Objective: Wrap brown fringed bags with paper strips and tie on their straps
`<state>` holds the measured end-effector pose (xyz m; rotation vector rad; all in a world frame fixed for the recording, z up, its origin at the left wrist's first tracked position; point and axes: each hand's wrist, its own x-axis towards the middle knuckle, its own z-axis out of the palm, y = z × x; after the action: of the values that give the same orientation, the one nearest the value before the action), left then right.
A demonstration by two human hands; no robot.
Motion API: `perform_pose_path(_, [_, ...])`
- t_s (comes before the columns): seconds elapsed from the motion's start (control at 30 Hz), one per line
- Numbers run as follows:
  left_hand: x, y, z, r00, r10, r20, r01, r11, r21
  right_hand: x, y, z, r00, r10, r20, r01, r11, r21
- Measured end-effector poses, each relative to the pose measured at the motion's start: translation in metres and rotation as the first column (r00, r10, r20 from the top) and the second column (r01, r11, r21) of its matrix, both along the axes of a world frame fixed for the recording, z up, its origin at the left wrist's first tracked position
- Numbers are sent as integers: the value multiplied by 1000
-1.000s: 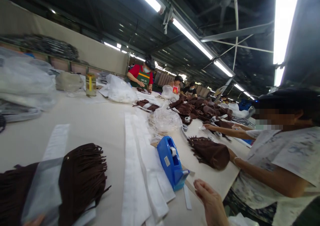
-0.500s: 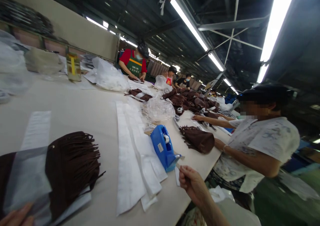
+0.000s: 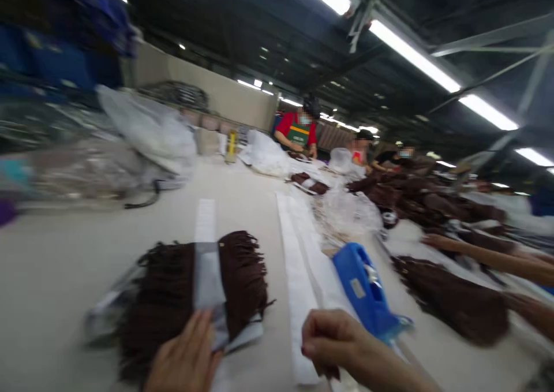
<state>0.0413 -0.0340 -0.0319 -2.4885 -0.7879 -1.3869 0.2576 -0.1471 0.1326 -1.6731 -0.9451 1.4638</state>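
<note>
A dark brown fringed piece (image 3: 164, 299), apparently a bag, lies at lower centre-left with a translucent whitish band (image 3: 210, 282) across its middle. My left hand (image 3: 188, 351) rests on that band, fingers stretched out flat. To its right, my right hand (image 3: 331, 343) hovers over white strips, its fingers closed in a pinch. The strip of tape seen at its fingertips earlier is hidden now by the fingers and blur. Just beyond that hand stands the blue tape dispenser (image 3: 361, 282).
Long white strips (image 3: 298, 288) lie beside the dispenser. A co-worker's arms (image 3: 489, 256) reach in from the right near another brown fringed bag (image 3: 454, 299). Clear plastic (image 3: 350, 207) and a brown pile (image 3: 415, 201) lie farther back. Plastic bags (image 3: 147, 132) are at left.
My view has turned left. My right hand has left the dispenser's cutting end and moved toward the fringed piece. My left hand now lies on the band.
</note>
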Motion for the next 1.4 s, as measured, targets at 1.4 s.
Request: perform_pose_path(1.4, [12, -7, 7, 992, 121, 17, -120, 991, -62, -41, 124, -69, 789, 295, -539, -330, 944, 33])
